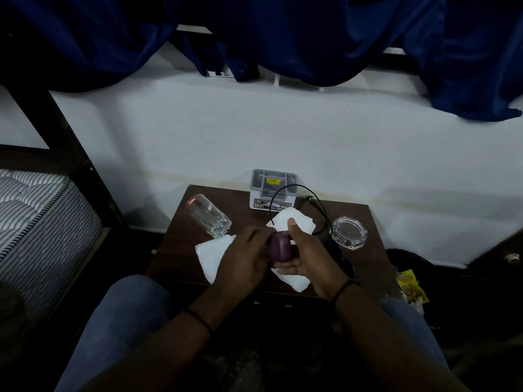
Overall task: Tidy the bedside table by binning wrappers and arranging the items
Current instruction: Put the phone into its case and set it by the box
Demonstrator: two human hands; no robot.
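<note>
On the tabletop (175, 250), a glass (208, 215) stands near the back-left corner, and a white tissue (210, 254) lies by the left edge, partly under the left hand (249, 256). At the middle, over a second tissue (294, 222), both hands close around a small purple rounded case (280, 247), the left hand from the left, the right hand (308, 250) cupping it from below with the thumb up. A grey organizer (273, 189) sits at the back edge with a black cable (308, 202) looping in front, a clear ashtray (349, 232) stands near the right edge, and only the front-left strip is free.
</note>
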